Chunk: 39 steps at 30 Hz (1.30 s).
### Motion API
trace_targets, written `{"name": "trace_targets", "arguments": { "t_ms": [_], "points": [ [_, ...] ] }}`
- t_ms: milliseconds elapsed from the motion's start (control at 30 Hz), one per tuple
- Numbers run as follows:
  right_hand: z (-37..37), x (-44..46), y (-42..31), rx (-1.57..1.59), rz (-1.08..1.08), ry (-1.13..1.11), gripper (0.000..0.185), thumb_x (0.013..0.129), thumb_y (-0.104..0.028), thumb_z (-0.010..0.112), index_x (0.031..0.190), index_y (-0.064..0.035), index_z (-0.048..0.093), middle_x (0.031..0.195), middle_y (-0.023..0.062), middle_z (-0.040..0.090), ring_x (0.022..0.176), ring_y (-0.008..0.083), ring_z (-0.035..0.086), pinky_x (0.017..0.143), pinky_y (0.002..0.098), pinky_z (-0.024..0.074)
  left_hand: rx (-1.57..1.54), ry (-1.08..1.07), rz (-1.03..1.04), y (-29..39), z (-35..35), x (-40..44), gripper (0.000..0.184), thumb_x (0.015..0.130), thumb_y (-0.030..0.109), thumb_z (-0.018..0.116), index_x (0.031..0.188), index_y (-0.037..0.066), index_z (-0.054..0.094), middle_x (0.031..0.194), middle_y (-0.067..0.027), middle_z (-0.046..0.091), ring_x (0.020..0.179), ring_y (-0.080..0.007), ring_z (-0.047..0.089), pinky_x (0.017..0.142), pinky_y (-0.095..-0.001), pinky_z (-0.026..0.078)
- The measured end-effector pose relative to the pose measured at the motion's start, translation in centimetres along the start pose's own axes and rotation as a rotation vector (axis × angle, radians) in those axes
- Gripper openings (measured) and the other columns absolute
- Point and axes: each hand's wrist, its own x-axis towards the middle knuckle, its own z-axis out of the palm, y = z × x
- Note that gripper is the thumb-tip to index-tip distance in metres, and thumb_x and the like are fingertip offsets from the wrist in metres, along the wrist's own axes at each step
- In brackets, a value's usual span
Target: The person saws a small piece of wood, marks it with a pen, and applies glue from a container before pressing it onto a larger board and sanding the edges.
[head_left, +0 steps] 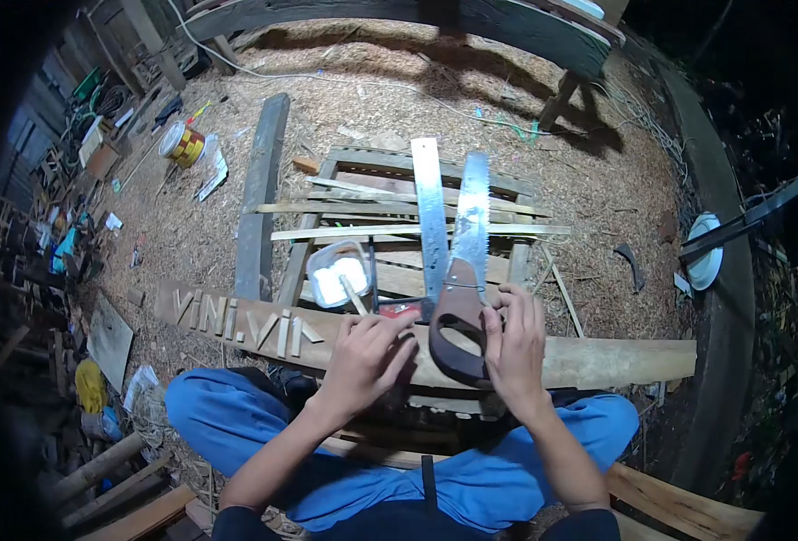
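Note:
A long wooden plank (579,362) lies crosswise before me, with raised letters (236,325) made of wood strips on its left part. My left hand (363,356) is over the plank, fingers loosely bent and thumb apart, with nothing visible in it. Just beyond it is a red and black L-shaped tool (399,308). My right hand (516,347) is beside the brown handle of a handsaw (471,234), thumb and forefinger pinched together; what they hold is too small to name. The saw's blade points away from me, next to a metal ruler (429,212).
A plastic tub (338,275) of white paste with a stick in it stands on a slatted wooden pallet (327,171). Loose thin strips (399,207) cross the pallet. A dark beam (262,198) lies left, near a yellow-and-red can (182,144). A bench (399,13) stands beyond.

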Motion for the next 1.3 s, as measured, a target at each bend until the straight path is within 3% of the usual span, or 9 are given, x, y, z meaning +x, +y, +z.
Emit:
{"name": "trace_targets", "arguments": {
  "t_ms": [33, 67, 167, 333, 600, 800, 900, 1133, 1300],
  "points": [
    [0.2, -0.6, 0.5, 0.044, 0.064, -0.04, 0.016, 0.101, -0.015, 0.058, 0.109, -0.0013, 0.057, 0.128, 0.0211, 0.056, 0.105, 0.0415, 0.056, 0.087, 0.0494, 0.0422, 0.056, 0.062, 0.035, 0.2, 1.0, 0.7, 0.04, 0.092, 0.015, 0.073, 0.131, 0.009, 0.065, 0.105, -0.0071, 0.074, 0.101, -0.0222, 0.065, 0.091, -0.0386, 0.041],
    [-0.1, -0.8, 0.1, 0.136, 0.191, -0.11, 0.017, 0.104, -0.016, 0.055, 0.109, -0.0006, 0.056, 0.119, 0.02, 0.059, 0.099, 0.0404, 0.057, 0.084, 0.0479, 0.0418, 0.056, 0.064, 0.041, 0.8, 1.4, 1.4, 0.04, 0.092, 0.015, 0.073, 0.131, 0.009, 0.065, 0.105, -0.0071, 0.074, 0.101, -0.0222, 0.065, 0.091, -0.0386, 0.041],
    [0.2, -0.7, -0.3, 0.146, 0.141, -0.112, 0.018, 0.105, -0.02, 0.055, 0.105, -0.0021, 0.056, 0.098, 0.0138, 0.063, 0.091, 0.035, 0.059, 0.08, 0.0466, 0.04, 0.255, 0.012, 0.004, 2.5, 2.2, 2.4, 0.04, 0.092, 0.019, 0.074, 0.13, 0.01, 0.065, 0.108, -0.0075, 0.073, 0.101, -0.0221, 0.064, 0.088, -0.0376, 0.038],
    [0.5, -0.3, -0.3, 0.007, 0.11, -0.144, 0.016, 0.104, -0.021, 0.057, 0.107, -0.005, 0.058, 0.097, 0.0108, 0.065, 0.09, 0.0303, 0.059, 0.083, 0.0457, 0.0386, 0.198, -0.004, 0.041, 2.0, 3.5, 2.4, 0.038, 0.094, 0.019, 0.071, 0.13, 0.01, 0.064, 0.1, -0.0047, 0.069, 0.098, -0.0213, 0.06, 0.087, -0.0389, 0.035],
    [-0.7, 0.6, 1.2, 0.041, 0.19, -0.154, 0.019, 0.105, -0.021, 0.055, 0.109, -0.0026, 0.058, 0.102, 0.0121, 0.067, 0.094, 0.0312, 0.06, 0.088, 0.0461, 0.0382, 0.174, 0.016, 0.052, 2.7, 3.6, 2.9, 0.049, 0.09, 0.012, 0.075, 0.136, 0.01, 0.061, 0.112, -0.0083, 0.071, 0.106, -0.0225, 0.064, 0.094, -0.0381, 0.038],
    [-2.9, 0.4, 3.6, 0.014, 0.245, -0.208, 0.018, 0.105, -0.018, 0.055, 0.11, -0.0014, 0.057, 0.104, 0.0162, 0.068, 0.097, 0.0341, 0.061, 0.09, 0.046, 0.0389, 0.096, 0.043, 0.077, 3.1, 5.4, 4.8, 0.05, 0.089, 0.008, 0.072, 0.136, 0.002, 0.058, 0.113, -0.014, 0.068, 0.107, -0.0301, 0.063, 0.091, -0.0425, 0.047],
    [-2.9, -0.2, 4.2, 0.016, 0.245, -0.186, 0.017, 0.105, -0.018, 0.056, 0.11, -0.0019, 0.057, 0.103, 0.0164, 0.067, 0.097, 0.0344, 0.06, 0.09, 0.0462, 0.0386, 0.092, 0.075, -0.07, 3.6, 6.9, 6.2, 0.052, 0.093, 0.014, 0.07, 0.139, -0.003, 0.053, 0.118, -0.0202, 0.064, 0.11, -0.0365, 0.06, 0.094, -0.0471, 0.049],
    [-2.3, -0.5, 4.8, 0.021, 0.2, -0.19, 0.015, 0.104, -0.018, 0.056, 0.11, -0.0038, 0.059, 0.099, 0.013, 0.065, 0.096, 0.0318, 0.058, 0.092, 0.0456, 0.0375, 0.049, 0.092, -0.208, 3.3, 9.6, 8.1, 0.063, 0.091, 0.016, 0.072, 0.142, -0.006, 0.044, 0.124, -0.0269, 0.055, 0.109, -0.0446, 0.057, 0.098, -0.0509, 0.047],
    [-2.5, -0.6, 4.8, 0.019, 0.189, -0.189, 0.015, 0.104, -0.019, 0.055, 0.11, -0.005, 0.059, 0.101, 0.0118, 0.066, 0.096, 0.0301, 0.059, 0.092, 0.0464, 0.0371, -0.106, 0.129, -0.241, 3.0, 9.0, 7.9, 0.067, 0.083, 0.006, 0.07, 0.142, -0.006, 0.041, 0.128, -0.028, 0.051, 0.122, -0.0466, 0.044, 0.106, -0.0531, 0.039]
  ]
}}
